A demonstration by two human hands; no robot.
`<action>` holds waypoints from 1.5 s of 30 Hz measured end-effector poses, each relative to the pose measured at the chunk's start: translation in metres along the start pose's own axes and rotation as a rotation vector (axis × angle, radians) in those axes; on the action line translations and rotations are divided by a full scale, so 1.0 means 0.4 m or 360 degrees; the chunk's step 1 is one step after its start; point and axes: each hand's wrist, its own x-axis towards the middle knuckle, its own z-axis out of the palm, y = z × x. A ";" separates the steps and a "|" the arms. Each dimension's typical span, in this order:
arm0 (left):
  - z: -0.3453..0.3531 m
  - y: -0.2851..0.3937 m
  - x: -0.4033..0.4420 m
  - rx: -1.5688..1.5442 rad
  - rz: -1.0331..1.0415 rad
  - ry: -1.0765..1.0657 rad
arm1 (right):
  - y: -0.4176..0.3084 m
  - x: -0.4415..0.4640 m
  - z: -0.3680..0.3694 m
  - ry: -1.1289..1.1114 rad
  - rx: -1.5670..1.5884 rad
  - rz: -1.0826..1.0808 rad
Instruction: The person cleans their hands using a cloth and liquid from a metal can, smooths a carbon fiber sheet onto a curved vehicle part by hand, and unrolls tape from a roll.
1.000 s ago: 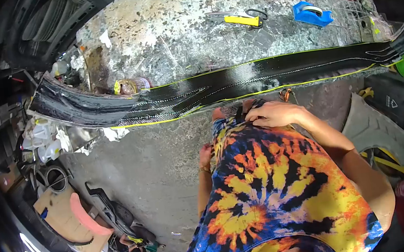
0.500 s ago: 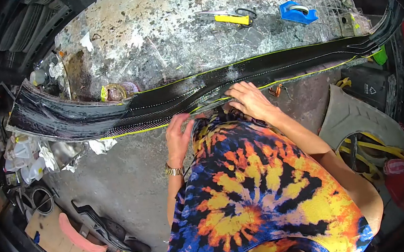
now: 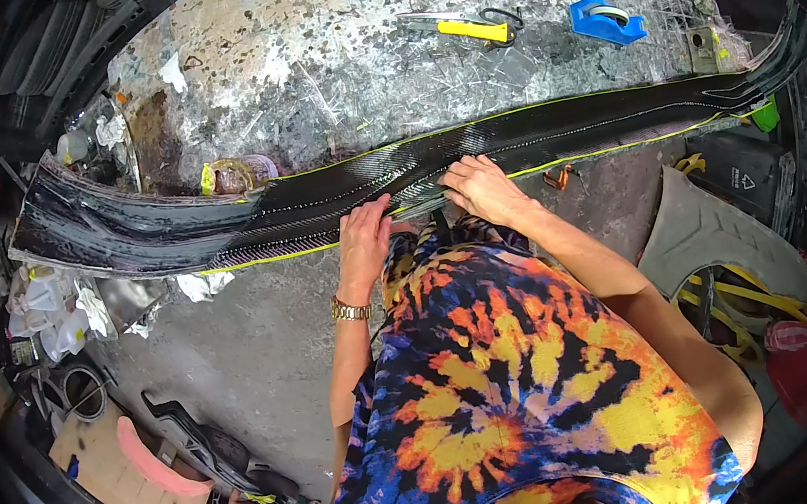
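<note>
Black glossy woven sheet with yellow-edged borders point(image 3: 550, 133) lies along the near side of the paint-spotted workbench point(image 3: 299, 53), its long axis running left to right across the person's front and rising slightly toward the right end. Both bare hands meet its near border around mid-length: the left hand point(image 3: 363, 242) just left of centre, the right hand point(image 3: 487, 191) just right of it — the right fingertips reach farther onto the face. Fingers lie over the border; thumbs are not clearly visible, so whether either hand pinches the edge cannot be told.

A squat, yellow-rimmed container point(image 3: 238, 176) stands close against the far border, left of both hands, and would obstruct that side. Farther back lie silver-bladed, black-looped scissors point(image 3: 440, 19), a yellow plastic-bodied tool point(image 3: 472, 32) and a blue tape dispenser point(image 3: 603, 26) — all well apart from the hands.
</note>
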 end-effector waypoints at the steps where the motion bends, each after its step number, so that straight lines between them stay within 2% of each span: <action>1: 0.002 -0.002 0.000 0.0002 -0.0005 -0.0002 | 0.000 0.002 0.003 0.0019 -0.0010 -0.0013; 8: 0.016 -0.011 0.004 -0.0033 -0.0018 -0.0001 | 0.002 0.012 0.022 0.0106 -0.0043 -0.0081; 10: 0.019 -0.013 0.003 -0.0068 -0.0044 -0.0006 | 0.002 0.017 0.023 -0.0026 0.0013 -0.0014; 21: 0.010 -0.033 0.003 -0.0398 -0.0183 -0.0063 | -0.004 0.032 0.028 -0.0021 0.0005 -0.0040; 30: 0.007 -0.030 -0.006 -0.0314 -0.0180 0.0020 | -0.048 0.064 0.056 0.0052 0.0015 -0.0239; 45: -0.001 -0.041 -0.022 -0.0334 -0.0196 0.0059 | -0.090 0.118 0.094 -0.0013 0.0007 -0.0229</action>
